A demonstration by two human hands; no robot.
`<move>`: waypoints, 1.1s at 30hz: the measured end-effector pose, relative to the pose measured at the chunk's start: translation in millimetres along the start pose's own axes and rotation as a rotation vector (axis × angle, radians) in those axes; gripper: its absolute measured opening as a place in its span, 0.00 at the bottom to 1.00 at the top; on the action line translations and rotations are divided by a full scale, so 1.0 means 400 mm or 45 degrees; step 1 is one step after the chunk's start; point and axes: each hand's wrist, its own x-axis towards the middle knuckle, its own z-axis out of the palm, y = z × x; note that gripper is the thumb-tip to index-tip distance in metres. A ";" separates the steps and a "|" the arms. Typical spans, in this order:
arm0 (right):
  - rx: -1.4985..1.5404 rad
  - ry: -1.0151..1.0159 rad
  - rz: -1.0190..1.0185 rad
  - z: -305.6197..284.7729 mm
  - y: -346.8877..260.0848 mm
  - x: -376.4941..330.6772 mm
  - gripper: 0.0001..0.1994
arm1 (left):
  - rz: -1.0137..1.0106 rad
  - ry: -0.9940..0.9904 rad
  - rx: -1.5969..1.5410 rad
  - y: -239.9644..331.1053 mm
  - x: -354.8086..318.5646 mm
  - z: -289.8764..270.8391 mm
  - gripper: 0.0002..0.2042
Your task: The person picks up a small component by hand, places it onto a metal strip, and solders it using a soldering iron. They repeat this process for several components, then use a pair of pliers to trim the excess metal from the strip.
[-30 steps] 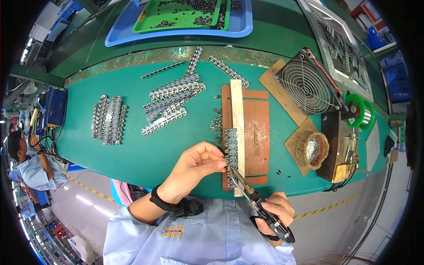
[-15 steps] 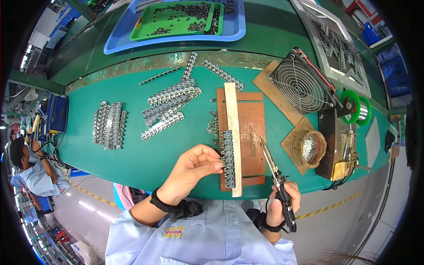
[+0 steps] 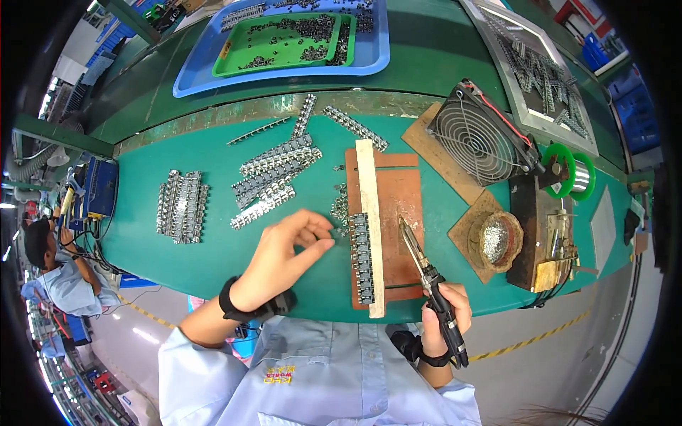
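Observation:
My left hand (image 3: 280,259) hovers over the green mat, its fingers loosely curved and thumb held apart, with nothing visible in it. Just right of it, a strip of small black-and-metal components (image 3: 361,259) lies along the left edge of a pale wooden bar (image 3: 368,184). The bar rests on a reddish-brown board (image 3: 401,184). Loose tiny metal parts (image 3: 340,206) are scattered beside the strip. In my right hand (image 3: 447,316) is a black-handled soldering iron (image 3: 432,280), its tip over the board's right part, apart from the strip.
Several finished-looking strips (image 3: 183,206) and more strips (image 3: 273,170) lie left and centre. Behind stand a blue tray (image 3: 284,77) and a green tray (image 3: 284,53). At right are a fan (image 3: 476,135), a solder spool (image 3: 579,177), a bowl of shiny metal (image 3: 497,243) and a co-worker (image 3: 67,263) far left.
My left hand has let go of the strip and moved left, away from it. The soldering iron has shifted slightly left with my right hand. The whole view has shifted a little.

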 end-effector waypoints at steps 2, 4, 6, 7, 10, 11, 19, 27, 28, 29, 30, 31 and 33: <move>0.008 0.012 -0.011 0.001 0.000 0.001 0.18 | 0.147 -0.084 0.421 0.028 0.025 -0.005 0.07; 0.013 0.024 -0.024 0.001 0.000 0.001 0.18 | 0.223 -0.128 0.632 0.036 0.033 -0.002 0.07; 0.012 0.024 -0.042 0.002 -0.001 0.005 0.18 | 0.278 -0.124 0.756 0.032 0.039 0.005 0.06; 0.011 0.019 -0.059 0.003 -0.001 0.007 0.18 | 0.305 -0.122 0.817 0.032 0.041 0.008 0.06; 0.014 0.009 -0.074 0.001 -0.002 0.007 0.18 | 0.295 -0.108 0.830 0.032 0.038 0.012 0.06; 0.018 0.011 -0.078 0.001 -0.002 0.009 0.18 | 0.295 -0.101 0.838 0.034 0.041 0.012 0.05; 0.018 0.002 -0.081 0.001 -0.008 0.018 0.17 | -0.075 -0.061 -0.170 0.013 -0.033 0.018 0.03; 0.010 -0.011 -0.034 0.004 -0.012 0.017 0.17 | -0.357 -0.140 -0.647 -0.034 -0.075 0.052 0.05; 0.005 -0.012 -0.027 0.004 -0.012 0.016 0.17 | -0.359 -0.142 -0.650 -0.032 -0.075 0.055 0.05; 0.002 -0.013 -0.025 0.005 -0.013 0.016 0.17 | -0.386 -0.140 -0.686 -0.026 -0.076 0.056 0.05; -0.004 -0.010 -0.022 0.005 -0.014 0.017 0.17 | -0.413 -0.139 -0.722 -0.020 -0.076 0.058 0.05; -0.009 -0.009 -0.018 0.005 -0.015 0.017 0.17 | -0.441 -0.137 -0.757 -0.017 -0.077 0.058 0.05; -0.016 -0.006 -0.012 0.005 -0.017 0.019 0.17 | -0.438 -0.154 -0.768 -0.020 -0.074 0.059 0.05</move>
